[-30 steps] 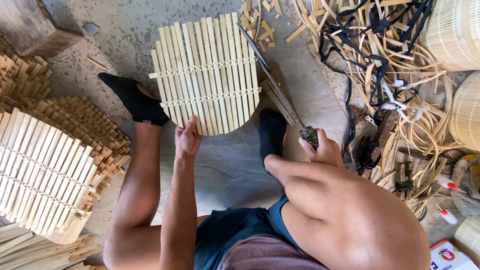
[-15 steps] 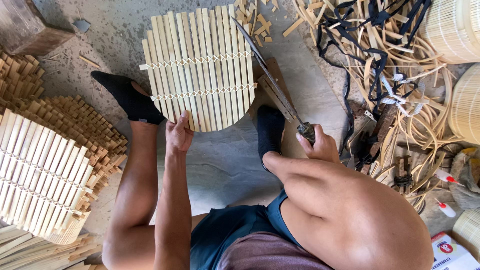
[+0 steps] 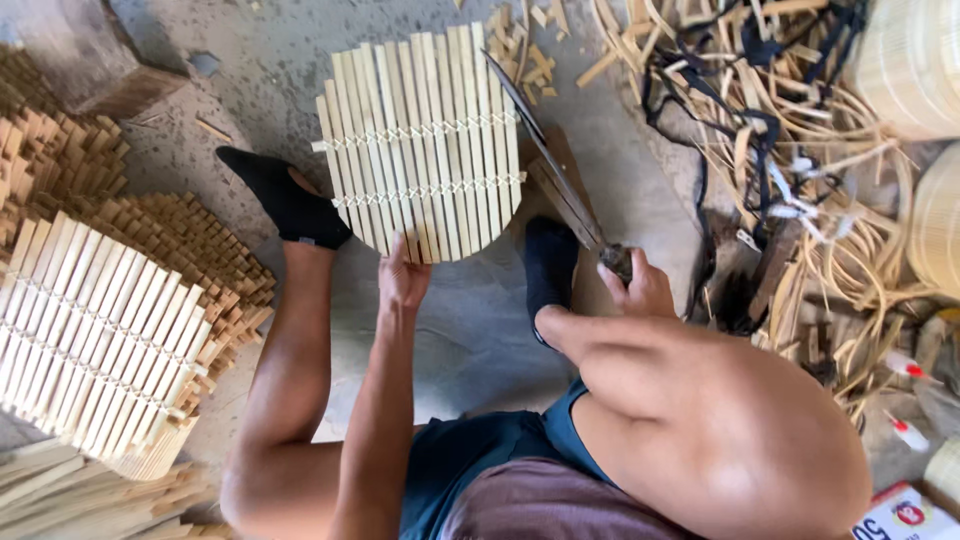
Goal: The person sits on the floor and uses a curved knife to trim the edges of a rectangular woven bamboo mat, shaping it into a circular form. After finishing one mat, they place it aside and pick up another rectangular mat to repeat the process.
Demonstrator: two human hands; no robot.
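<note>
1. Two hands are working on one round bamboo mat (image 3: 420,140), which is lying on the concrete floor (image 3: 260,70) in front of the seated person, between the two feet in black socks.
2. The left hand (image 3: 403,280) is gripping the near edge of the mat, fingers closed over the ends of the slats.
3. The right hand (image 3: 640,290) is clenching the handle of a long knife (image 3: 545,155), whose dark blade is running up along the mat's right edge.
4. The knife is lying over a wooden block (image 3: 560,185) that is sitting just beside the mat, touching its right rim as far as can be told.
5. The left foot (image 3: 285,200) is resting just beside the mat's lower left edge, and the right foot (image 3: 550,265) is sitting below the block, near the right hand.
6. A stack of finished mats (image 3: 95,340) is standing well to the left, leaning against a heap of short bamboo pieces (image 3: 190,240).
7. Loose bamboo strips (image 3: 850,230) and black cords (image 3: 760,120) are lying tangled to the right.
8. Small offcuts (image 3: 530,45) are scattering the floor just above the mat's upper right edge.
</note>
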